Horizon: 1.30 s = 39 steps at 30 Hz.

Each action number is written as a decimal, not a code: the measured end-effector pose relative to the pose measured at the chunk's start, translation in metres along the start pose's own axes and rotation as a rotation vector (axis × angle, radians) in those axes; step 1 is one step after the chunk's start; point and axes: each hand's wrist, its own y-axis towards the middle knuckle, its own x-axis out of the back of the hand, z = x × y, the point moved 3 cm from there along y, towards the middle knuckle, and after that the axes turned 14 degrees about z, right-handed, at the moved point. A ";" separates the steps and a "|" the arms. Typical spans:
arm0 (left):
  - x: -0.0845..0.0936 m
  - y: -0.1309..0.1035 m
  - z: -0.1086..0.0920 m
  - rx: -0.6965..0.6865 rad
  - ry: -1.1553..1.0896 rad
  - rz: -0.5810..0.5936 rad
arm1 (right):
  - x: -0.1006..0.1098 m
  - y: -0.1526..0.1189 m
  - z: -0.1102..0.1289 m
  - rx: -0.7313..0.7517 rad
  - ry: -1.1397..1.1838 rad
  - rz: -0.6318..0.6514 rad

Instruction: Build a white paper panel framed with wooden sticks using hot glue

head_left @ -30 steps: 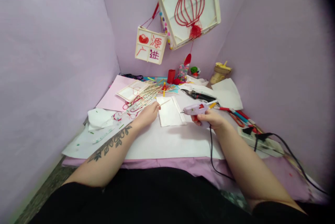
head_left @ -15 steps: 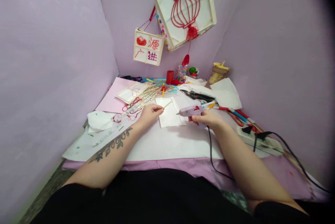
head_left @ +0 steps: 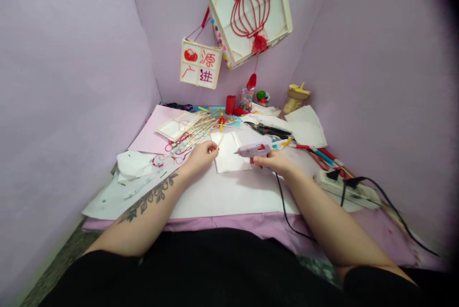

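Note:
Between the fingertips of my left hand (head_left: 206,154) is a thin wooden stick (head_left: 220,141), tilted steeply over the left part of a white square panel (head_left: 231,156). My right hand (head_left: 270,160) is wrapped round a pale purple glue gun (head_left: 254,149), whose nozzle points left above the panel. A black cord (head_left: 283,202) hangs from the gun. The panel lies flat on the white table covering (head_left: 229,197), with a strip along its right edge.
Left of the panel lie many sticks (head_left: 201,130), red wire pieces and a small frame (head_left: 177,126). Black-handled pliers (head_left: 270,130) and a power strip (head_left: 347,190) are at the right. A lantern picture (head_left: 251,15) hangs above.
The stick in my left hand has turned from a shallow slant to a steeper one. The glue gun has shifted slightly left. The whole view has moved a little.

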 end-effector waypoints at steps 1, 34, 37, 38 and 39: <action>0.000 0.001 0.002 -0.005 0.104 -0.018 | -0.003 0.001 0.000 0.000 -0.024 0.053; -0.010 0.001 0.008 0.107 0.496 0.182 | -0.046 0.021 0.015 0.003 -0.421 0.191; -0.010 0.001 0.007 0.105 0.491 0.183 | -0.046 0.021 0.014 0.010 -0.417 0.200; -0.010 0.001 0.008 0.105 0.488 0.184 | -0.046 0.022 0.014 0.006 -0.419 0.198; -0.010 0.001 0.008 0.104 0.484 0.184 | -0.046 0.022 0.013 0.000 -0.421 0.197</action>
